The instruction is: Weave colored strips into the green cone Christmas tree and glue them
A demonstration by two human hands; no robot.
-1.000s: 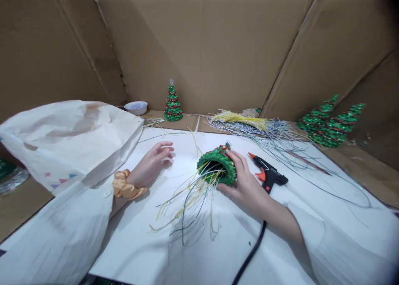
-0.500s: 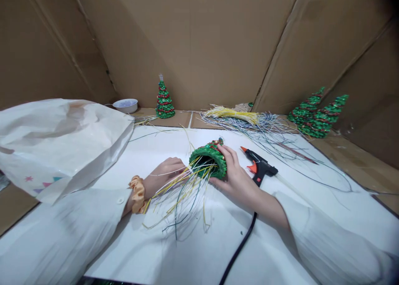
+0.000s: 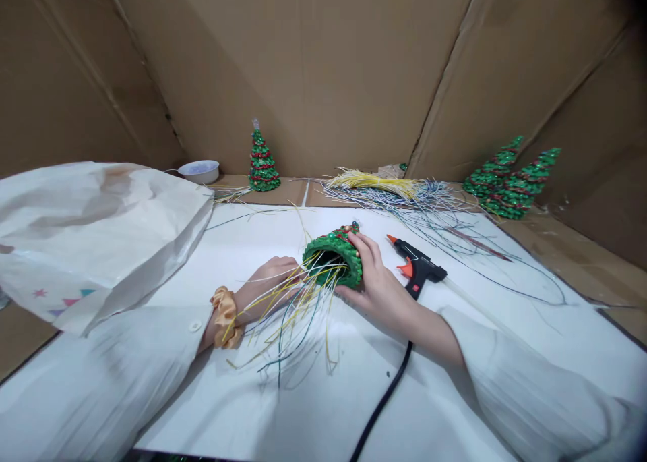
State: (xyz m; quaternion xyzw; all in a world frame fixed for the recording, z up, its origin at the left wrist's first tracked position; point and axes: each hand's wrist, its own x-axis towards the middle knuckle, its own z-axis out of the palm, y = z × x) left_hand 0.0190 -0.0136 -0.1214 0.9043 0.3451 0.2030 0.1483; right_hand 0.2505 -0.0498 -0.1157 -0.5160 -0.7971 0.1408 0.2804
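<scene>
While the right hand point(image 3: 377, 283) wraps its fingers around the green glittery cone-shaped tree with red bead trim point(image 3: 334, 255), gripping it tipped on its side just above the white tabletop point(image 3: 313, 394), the hollow base faces the left hand point(image 3: 270, 280). That left hand is curled loosely, fingers in among the thin yellow, green and white fibre strands point(image 3: 293, 320) spilling from the base; whether it pinches any I cannot tell. Just beside the right hand lies a black glue gun with an orange trigger point(image 3: 417, 268), its black cord point(image 3: 381, 401) running toward the near edge. Left, a white paper bag point(image 3: 96, 233) crowds the tabletop. Open white surface lies in front. Far back, loose strand bundles point(image 3: 399, 191) and finished green trees point(image 3: 510, 182).
</scene>
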